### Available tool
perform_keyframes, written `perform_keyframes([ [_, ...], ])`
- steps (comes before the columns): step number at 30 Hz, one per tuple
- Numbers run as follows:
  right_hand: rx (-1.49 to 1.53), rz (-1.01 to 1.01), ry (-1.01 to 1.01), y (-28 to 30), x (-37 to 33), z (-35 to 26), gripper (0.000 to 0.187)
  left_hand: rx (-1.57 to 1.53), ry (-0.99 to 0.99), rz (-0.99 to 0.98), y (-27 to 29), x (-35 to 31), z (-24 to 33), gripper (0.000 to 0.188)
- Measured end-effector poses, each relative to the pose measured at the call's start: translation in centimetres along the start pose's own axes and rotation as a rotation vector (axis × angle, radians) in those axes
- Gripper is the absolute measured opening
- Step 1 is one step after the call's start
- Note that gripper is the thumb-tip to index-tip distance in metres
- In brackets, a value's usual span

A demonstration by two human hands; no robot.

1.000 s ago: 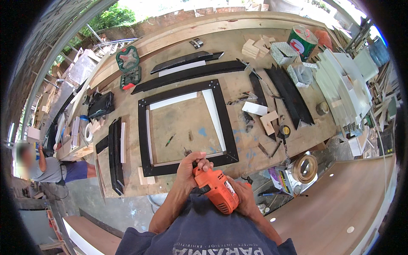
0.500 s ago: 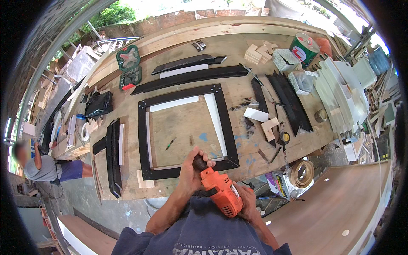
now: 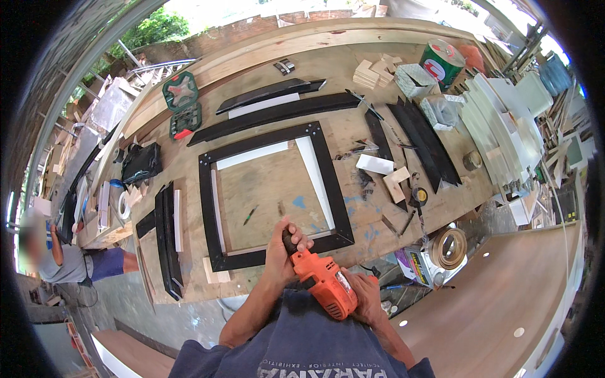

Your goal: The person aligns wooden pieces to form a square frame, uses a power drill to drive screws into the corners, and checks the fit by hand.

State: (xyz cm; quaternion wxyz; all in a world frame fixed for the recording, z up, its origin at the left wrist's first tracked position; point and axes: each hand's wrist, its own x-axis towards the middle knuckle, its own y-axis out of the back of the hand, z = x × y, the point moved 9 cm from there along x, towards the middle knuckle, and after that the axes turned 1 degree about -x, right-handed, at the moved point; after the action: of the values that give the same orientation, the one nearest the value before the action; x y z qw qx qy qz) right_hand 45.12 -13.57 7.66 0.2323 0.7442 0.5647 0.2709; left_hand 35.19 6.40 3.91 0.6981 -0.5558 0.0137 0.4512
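Note:
Close to my body, above the table's near edge, I hold an orange corded-style power drill tilted, with its chuck end up and to the left. The fingers of my left hand are wrapped round the black chuck. My right hand grips the drill's rear right side; its handle is mostly hidden by the hand. Just beyond lies a black rectangular frame with screws at its far corners and white strips along its inside. A thin green-and-black pen-like stick lies inside the frame.
Black mitred lengths lie beyond the frame, others to its left and right. A green tool case stands open. A tape measure, wood blocks and a green can are right. A person stands far left.
The view has shifted slightly, so the table's things sit a little farther left. My hands stay on the drill, the left round its chuck, with little other movement.

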Motion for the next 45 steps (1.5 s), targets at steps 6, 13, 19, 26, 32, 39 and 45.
perform_keyframes([
  [6, -0.033, 0.004, 0.023, 0.4, 0.2, -0.5, 0.094, 0.007, -0.089, 0.169, 2.2, 1.3, 0.5, 0.032],
  [13, -0.053, 0.032, 0.052, 0.7, -0.3, -0.5, 0.102, 1.194, -0.502, 0.364, 6.9, 7.4, 10.9, 0.039],
  [19, -0.022, 0.070, -0.027, 1.4, -0.4, -0.8, 0.085, 2.063, -0.956, 0.476, 4.5, 7.6, 11.8, 0.011],
  [26, -0.017, 0.152, -0.078, 2.0, -1.7, 0.2, 0.092, 2.250, -1.000, -0.422, 0.8, 7.0, 6.9, 0.033],
  [32, 0.021, 0.180, -0.102, 2.1, -2.1, 0.6, 0.093, 2.279, -0.787, -0.623, 2.9, 8.7, 7.2, 0.025],
  [39, -0.011, 0.253, 0.039, 2.7, -2.1, -1.2, 0.090, 0.560, -0.512, -0.200, -0.5, 5.9, 9.9, 0.019],
  [45, 0.021, 0.324, 0.125, 3.0, -1.9, -1.6, 0.085, 0.257, -0.336, -0.191, -5.1, 0.9, 6.3, 0.029],
])
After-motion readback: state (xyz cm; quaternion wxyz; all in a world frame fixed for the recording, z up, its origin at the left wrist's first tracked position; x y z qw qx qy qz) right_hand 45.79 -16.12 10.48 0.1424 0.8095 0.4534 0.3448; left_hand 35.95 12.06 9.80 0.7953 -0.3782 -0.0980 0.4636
